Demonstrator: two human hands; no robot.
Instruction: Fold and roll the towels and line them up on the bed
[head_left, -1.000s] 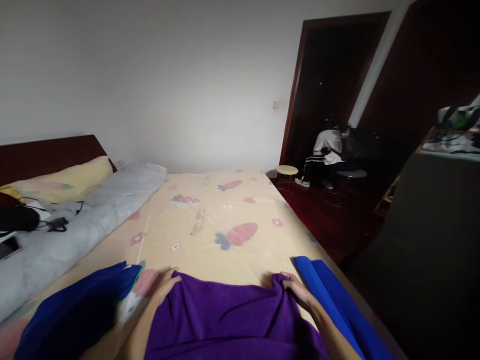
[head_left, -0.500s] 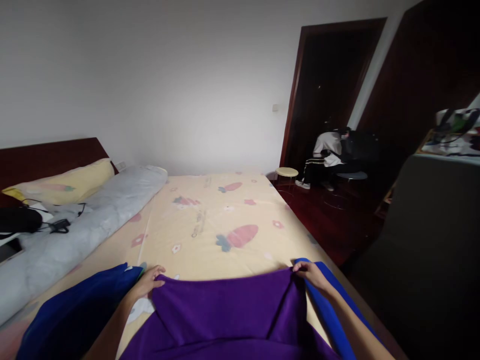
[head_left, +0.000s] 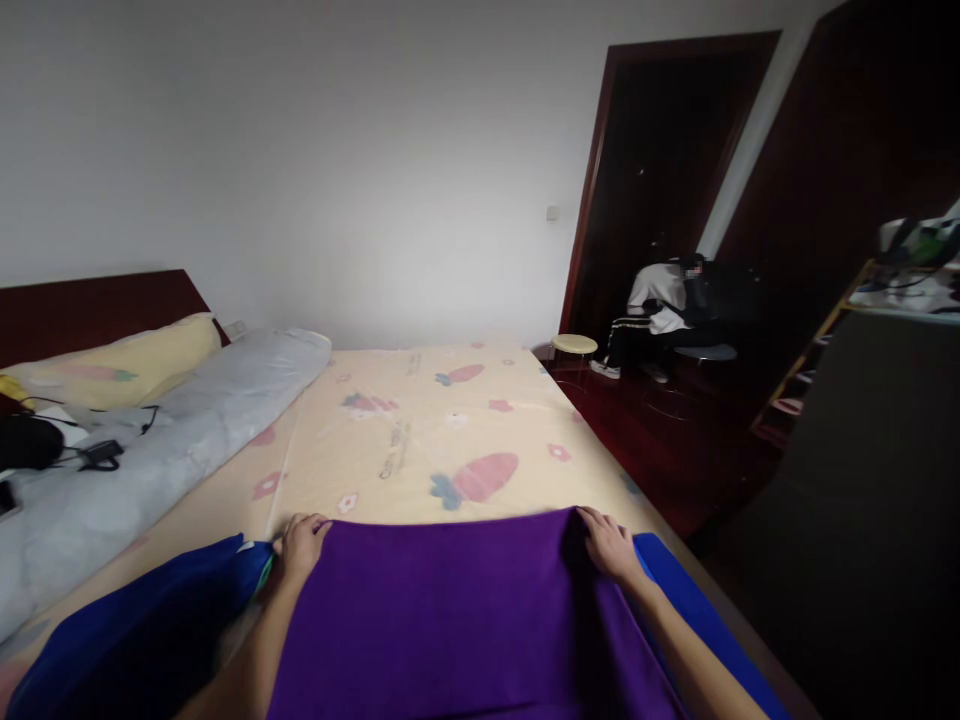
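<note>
A purple cloth (head_left: 450, 600), possibly a garment, stretches between my hands at the near side of the bed. My left hand (head_left: 302, 543) is closed on its upper left corner. At the upper right corner, my right hand (head_left: 609, 543) grips the fabric with its fingers over the edge. The top edge runs nearly straight between them; the lower part leaves the view. Beside my left forearm lies a dark blue cloth (head_left: 142, 610) with a bit of green at its edge. A brighter blue cloth (head_left: 701, 620) lies partly under my right forearm.
The bed (head_left: 420, 430) has a cream sheet with carrot prints. A grey quilt (head_left: 217, 420), a yellow pillow (head_left: 127, 360) and a black cabled device (head_left: 101, 455) lie left. Beyond stand a round stool (head_left: 574, 344) and a seated person (head_left: 660, 300). A dark cabinet (head_left: 870, 450) stands right.
Both hands have raised the purple cloth's top edge slightly and pulled it flatter; the fold across it has opened out. My right hand now covers less of the bright blue cloth.
</note>
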